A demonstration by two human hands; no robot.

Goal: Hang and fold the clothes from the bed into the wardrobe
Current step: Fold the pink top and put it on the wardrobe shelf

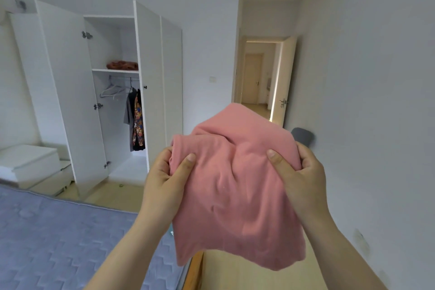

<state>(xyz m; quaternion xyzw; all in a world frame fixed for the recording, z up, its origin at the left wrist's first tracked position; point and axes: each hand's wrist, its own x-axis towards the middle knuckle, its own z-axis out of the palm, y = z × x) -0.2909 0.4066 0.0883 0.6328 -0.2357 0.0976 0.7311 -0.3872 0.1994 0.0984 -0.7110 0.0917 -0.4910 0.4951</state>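
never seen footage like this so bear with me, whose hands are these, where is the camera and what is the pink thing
There is no machine here. This is one picture from a wide-angle camera worn on a person's head, looking forward and down, so the two bare arms are the wearer's own. The left hand and the right hand grip the upper part of a pink garment, which hangs down between them. At lower left is the bed, a quilted blue-grey surface. Across the room the white wardrobe stands open. Inside, a grey garment and a flowered garment hang on the rail beside an empty hanger. An orange-brown cloth lies on the shelf above.
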